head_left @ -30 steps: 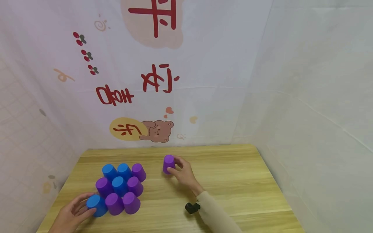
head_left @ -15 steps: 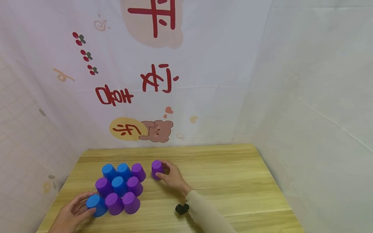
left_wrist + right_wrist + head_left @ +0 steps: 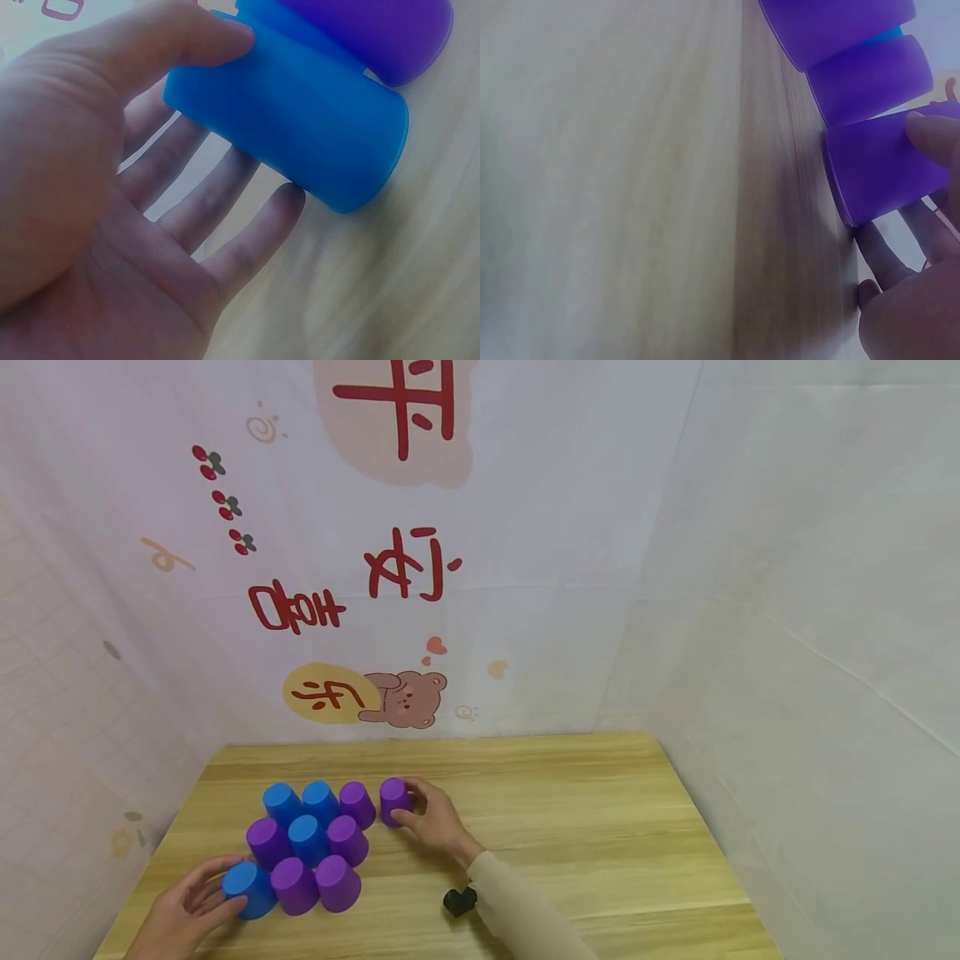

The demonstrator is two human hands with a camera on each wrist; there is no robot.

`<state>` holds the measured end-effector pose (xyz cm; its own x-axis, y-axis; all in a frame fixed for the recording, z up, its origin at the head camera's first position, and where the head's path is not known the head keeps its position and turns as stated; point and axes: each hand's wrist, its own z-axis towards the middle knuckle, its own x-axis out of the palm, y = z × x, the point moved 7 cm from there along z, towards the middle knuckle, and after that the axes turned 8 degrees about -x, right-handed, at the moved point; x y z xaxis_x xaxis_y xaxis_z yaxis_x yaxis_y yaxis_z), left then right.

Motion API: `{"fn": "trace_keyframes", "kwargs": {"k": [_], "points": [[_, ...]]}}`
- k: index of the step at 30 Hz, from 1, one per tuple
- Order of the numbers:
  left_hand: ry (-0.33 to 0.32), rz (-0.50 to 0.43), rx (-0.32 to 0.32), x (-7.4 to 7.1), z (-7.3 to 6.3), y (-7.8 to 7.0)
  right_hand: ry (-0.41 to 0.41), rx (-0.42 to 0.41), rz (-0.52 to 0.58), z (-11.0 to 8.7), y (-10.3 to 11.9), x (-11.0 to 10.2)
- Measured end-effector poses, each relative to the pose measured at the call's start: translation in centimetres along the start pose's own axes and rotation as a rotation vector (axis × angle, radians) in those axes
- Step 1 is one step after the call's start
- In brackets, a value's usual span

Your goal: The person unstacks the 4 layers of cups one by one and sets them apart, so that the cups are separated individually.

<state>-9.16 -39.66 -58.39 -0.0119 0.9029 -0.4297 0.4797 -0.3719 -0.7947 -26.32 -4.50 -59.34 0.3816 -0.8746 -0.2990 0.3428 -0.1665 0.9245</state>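
Upside-down blue and purple cups stand in a tight block on the left of the table. My left hand [image 3: 186, 906] grips the front-left blue cup [image 3: 250, 890], thumb on its near side and fingers round the far side. In the left wrist view this blue cup [image 3: 292, 112] leans against a purple cup [image 3: 397, 30]. At the back row's right end, my right hand [image 3: 435, 814] holds a purple cup [image 3: 394, 802] between thumb and fingers. A narrow gap parts it from the purple cup [image 3: 357, 805] on its left. The right wrist view shows the held purple cup [image 3: 889, 165] with its rim at the tabletop.
The wooden table [image 3: 600, 843] extends to the right of the cups. A black wrist device [image 3: 460, 902] hangs by the right sleeve [image 3: 517, 906]. White printed cloth [image 3: 540, 635] encloses the table at the back and both sides.
My right hand has moved left with the purple cup, bringing it close to the back row's right end. The left hand has stayed on the blue cup.
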Motion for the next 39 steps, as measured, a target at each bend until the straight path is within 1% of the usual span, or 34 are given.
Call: {"fn": "trace_keyframes", "kwargs": {"k": [4, 7, 9, 15, 23, 26, 29, 32, 34, 36, 38, 39], "points": [[0.006, 0.019, -0.025, 0.0, 0.2, 0.0, 0.006, -0.017, -0.041, 0.0, 0.0, 0.1], [0.017, 0.016, -0.048, 0.0, 0.2, 0.0, 0.009, -0.021, -0.081, 0.0, 0.0, 0.1], [0.02, 0.01, -0.049, -0.1, 0.2, 0.0, 0.012, -0.023, -0.096, 0.0, 0.0, 0.2], [0.018, -0.005, -0.035, 0.0, 0.1, -0.1, 0.023, -0.017, -0.097, -0.1, -0.2, 0.3], [0.023, -0.009, -0.068, 0.0, 0.1, 0.1, 0.038, 0.007, -0.122, -0.1, -0.5, 0.4], [0.027, -0.018, -0.063, 0.0, 0.1, 0.1, 0.047, 0.012, -0.117, -0.1, -0.5, 0.5], [0.03, -0.023, -0.037, 0.1, -0.1, 0.0, 0.058, 0.033, -0.115, -0.1, -0.7, 0.5], [0.013, -0.008, 0.02, -0.1, -0.2, -0.3, 0.063, 0.044, -0.114, -0.2, -0.6, 0.4], [-0.018, 0.018, 0.073, -0.3, -0.3, -0.6, 0.068, 0.055, -0.111, -0.3, -0.6, 0.3], [-0.064, 0.029, 0.117, -0.6, -0.4, -0.9, 0.072, 0.054, -0.111, -0.5, -0.5, 0.2], [-0.121, 0.025, 0.134, -0.9, -0.5, -1.0, 0.077, 0.055, -0.123, -0.8, -0.5, 0.0], [-0.15, 0.029, 0.13, -1.1, -0.6, -1.0, 0.08, 0.061, -0.132, -1.0, -0.5, -0.1]]}}
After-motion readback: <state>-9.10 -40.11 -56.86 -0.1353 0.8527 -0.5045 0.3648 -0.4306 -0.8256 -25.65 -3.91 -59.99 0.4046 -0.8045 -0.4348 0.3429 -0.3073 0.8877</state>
